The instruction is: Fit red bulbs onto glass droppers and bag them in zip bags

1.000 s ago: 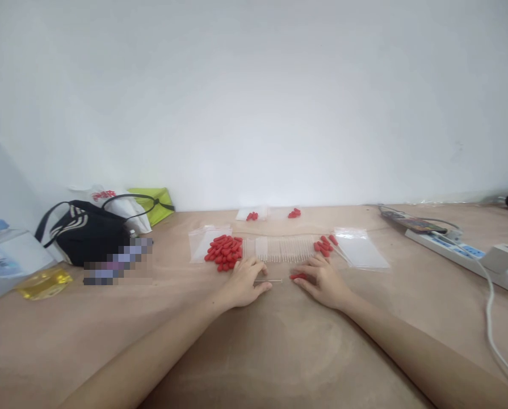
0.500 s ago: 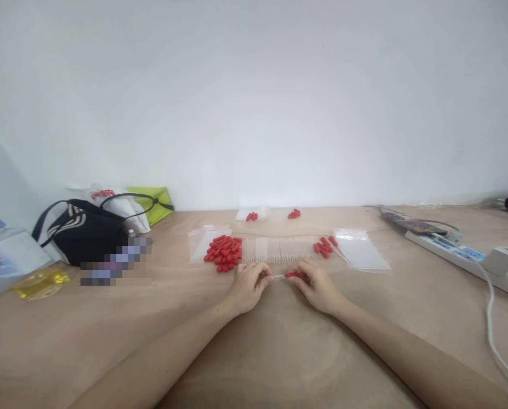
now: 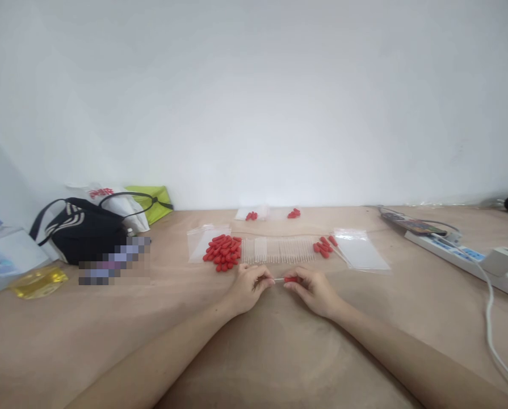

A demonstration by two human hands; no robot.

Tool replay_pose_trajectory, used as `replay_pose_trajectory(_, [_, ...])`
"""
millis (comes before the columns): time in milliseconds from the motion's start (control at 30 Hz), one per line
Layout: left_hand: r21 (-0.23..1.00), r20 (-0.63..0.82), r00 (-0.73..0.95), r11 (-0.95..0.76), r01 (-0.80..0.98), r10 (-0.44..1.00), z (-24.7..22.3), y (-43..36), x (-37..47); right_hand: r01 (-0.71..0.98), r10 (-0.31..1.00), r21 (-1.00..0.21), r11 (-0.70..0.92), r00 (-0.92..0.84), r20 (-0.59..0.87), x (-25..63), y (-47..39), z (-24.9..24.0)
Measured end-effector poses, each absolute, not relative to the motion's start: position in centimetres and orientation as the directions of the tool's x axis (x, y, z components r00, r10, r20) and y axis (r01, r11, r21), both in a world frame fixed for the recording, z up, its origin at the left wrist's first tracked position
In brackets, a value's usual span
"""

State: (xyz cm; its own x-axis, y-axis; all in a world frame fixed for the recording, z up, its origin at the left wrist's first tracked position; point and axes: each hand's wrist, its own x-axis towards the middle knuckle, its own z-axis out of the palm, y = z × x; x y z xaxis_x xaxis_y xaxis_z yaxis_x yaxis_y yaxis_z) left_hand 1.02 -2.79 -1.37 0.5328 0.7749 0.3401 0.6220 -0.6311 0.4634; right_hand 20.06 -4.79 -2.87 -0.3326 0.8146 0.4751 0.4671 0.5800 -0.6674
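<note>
My left hand (image 3: 248,288) pinches a thin clear tube (image 3: 278,280) between thumb and fingers. The tube's right end meets a red rubber cap (image 3: 292,279), which my right hand (image 3: 315,289) grips; whether the end is inside the cap is too small to tell. Just beyond both hands lies a row of clear thin tubes (image 3: 296,250). A heap of red caps (image 3: 223,252) is left of the row, and several red caps (image 3: 323,247) lie at its right end.
Clear plastic bags (image 3: 361,250) lie right of the row, beside a white power strip (image 3: 458,255) with a cable. Two small groups of red caps sit near the wall. A black bag (image 3: 83,233) and a yellow item (image 3: 40,283) are at the left.
The cap and the tube have come together, closing the small gap between them. My right hand has shifted slightly left and toward me.
</note>
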Motion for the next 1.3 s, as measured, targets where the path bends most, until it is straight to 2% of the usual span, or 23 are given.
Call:
replay_pose_trajectory(233, [0.470, 0.358, 0.562, -0.665, 0.581, 0.745, -1.1, -2.9, 1.0, 0.434, 0.763, -0.628, 0.646, -0.380, 0.522, 20.3, -4.8, -2.9])
replay_pose_trajectory(533, [0.354, 0.419, 0.614, -0.743, 0.568, 0.669, -1.6, -2.9, 0.9, 0.450, 0.708, -0.547, 0.706, -0.411, 0.575, 20.3, -5.0, -3.2])
replay_pose_trajectory(800, [0.278, 0.441, 0.643, -0.777, 0.566, 0.626, -2.0, -2.9, 1.0, 0.580, 0.653, -0.341, 0.740, -0.495, 0.574, 20.3, -4.8, -3.5])
replay_pose_trajectory(900, [0.266, 0.433, 0.649, -0.776, 0.571, 0.626, -1.9, -3.0, 1.4, 0.618, 0.656, -0.301, 0.726, -0.492, 0.573, 20.3, -4.8, -3.5])
replay_pose_trajectory(1033, [0.263, 0.441, 0.640, -0.772, 0.578, 0.629, -2.1, -3.0, 1.8, 0.628, 0.668, -0.310, 0.714, -0.479, 0.569, 20.2, -4.7, -3.5])
replay_pose_trajectory(1200, [0.299, 0.478, 0.596, -0.757, 0.580, 0.646, -2.1, -2.7, 1.7, 0.611, 0.735, -0.436, 0.661, -0.409, 0.540, 20.3, -4.1, -3.4])
replay_pose_trajectory(1300, [0.296, 0.491, 0.597, -0.766, 0.571, 0.635, -2.0, -2.5, 1.2, 0.614, 0.747, -0.451, 0.647, -0.395, 0.535, 20.8, -3.8, -3.2])
